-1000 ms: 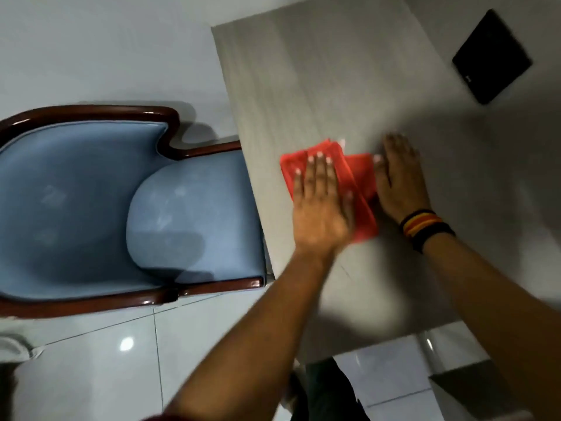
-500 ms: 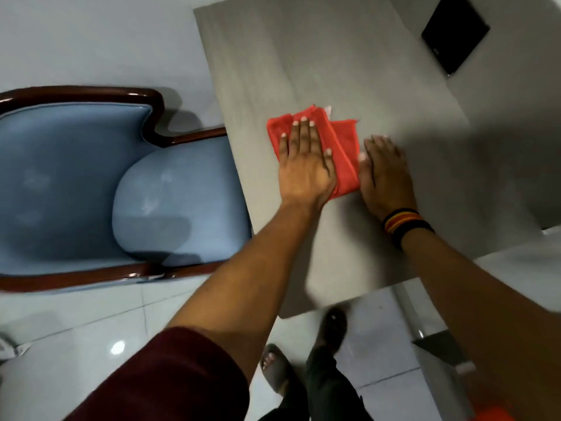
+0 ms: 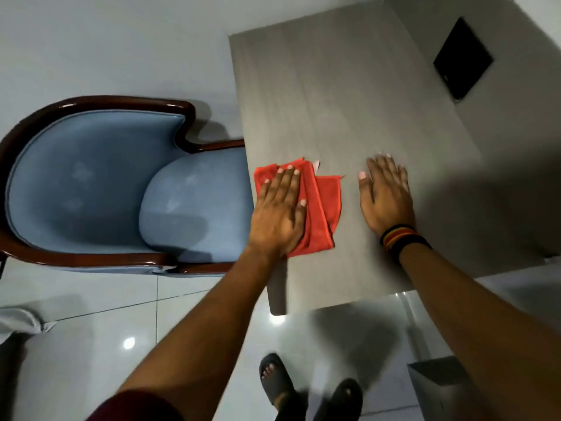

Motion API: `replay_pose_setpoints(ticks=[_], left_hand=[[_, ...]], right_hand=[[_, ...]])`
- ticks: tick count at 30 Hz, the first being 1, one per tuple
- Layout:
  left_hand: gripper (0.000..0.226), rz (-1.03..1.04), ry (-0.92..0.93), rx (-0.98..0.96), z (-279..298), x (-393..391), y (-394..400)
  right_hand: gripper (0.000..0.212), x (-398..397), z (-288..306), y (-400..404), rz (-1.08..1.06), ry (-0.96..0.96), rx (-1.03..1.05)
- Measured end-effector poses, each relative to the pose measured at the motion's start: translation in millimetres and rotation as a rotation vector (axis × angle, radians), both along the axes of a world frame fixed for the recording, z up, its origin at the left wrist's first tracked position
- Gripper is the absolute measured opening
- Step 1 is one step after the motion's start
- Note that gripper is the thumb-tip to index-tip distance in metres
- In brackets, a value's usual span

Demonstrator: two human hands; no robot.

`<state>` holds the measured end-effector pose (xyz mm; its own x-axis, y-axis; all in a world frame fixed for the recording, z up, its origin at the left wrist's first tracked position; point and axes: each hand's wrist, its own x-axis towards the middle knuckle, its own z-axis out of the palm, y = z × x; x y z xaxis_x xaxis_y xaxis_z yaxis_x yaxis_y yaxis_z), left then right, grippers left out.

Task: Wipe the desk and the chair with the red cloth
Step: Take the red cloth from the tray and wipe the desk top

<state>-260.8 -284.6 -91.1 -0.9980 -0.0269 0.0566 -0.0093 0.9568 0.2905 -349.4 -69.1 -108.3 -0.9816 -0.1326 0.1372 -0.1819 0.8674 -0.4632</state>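
1. Head view shows the left hand (image 3: 277, 212) pressed flat, fingers spread, on the folded red cloth (image 3: 321, 205) at the bench's (image 3: 334, 95) left edge, so the palm's weight does the scrubbing.
2. Right hand (image 3: 385, 196) lies open and empty on bare bench just right of the cloth, likely bracing the lean.
3. Blue chair (image 3: 100, 183) sits tucked against that left edge, seemingly not yet wiped.
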Motion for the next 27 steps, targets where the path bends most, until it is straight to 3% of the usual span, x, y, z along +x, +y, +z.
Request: replay_pose_setpoints(ticks=[4, 7, 15, 22, 27], left_hand=[[0.063, 0.152, 0.059, 0.039, -9.5, 50.4, 25.1], [0.064, 0.134, 0.031, 0.050, -9.3, 39.2, 10.4], [0.061, 0.037, 0.056, -0.004, -3.4, -164.4, -86.3], [0.063, -0.019, 0.013, -0.052, 0.0, -354.7, -127.6], [0.064, 0.031, 0.000, -0.084, -2.5, -378.0, -122.1]], right_hand=[[0.059, 4.1, 0.0, -2.0, -0.004, 0.003, 0.056], [0.058, 5.3, 0.2, -4.7, -0.002, 0.031, 0.085], [0.063, -3.9, -2.0, -8.5, 0.009, -0.029, 0.265], [0.064, -4.6, -7.4, -3.4, 0.012, -0.017, 0.272], [0.062, -9.4, -8.4, -4.1, -0.001, 0.014, 0.292]])
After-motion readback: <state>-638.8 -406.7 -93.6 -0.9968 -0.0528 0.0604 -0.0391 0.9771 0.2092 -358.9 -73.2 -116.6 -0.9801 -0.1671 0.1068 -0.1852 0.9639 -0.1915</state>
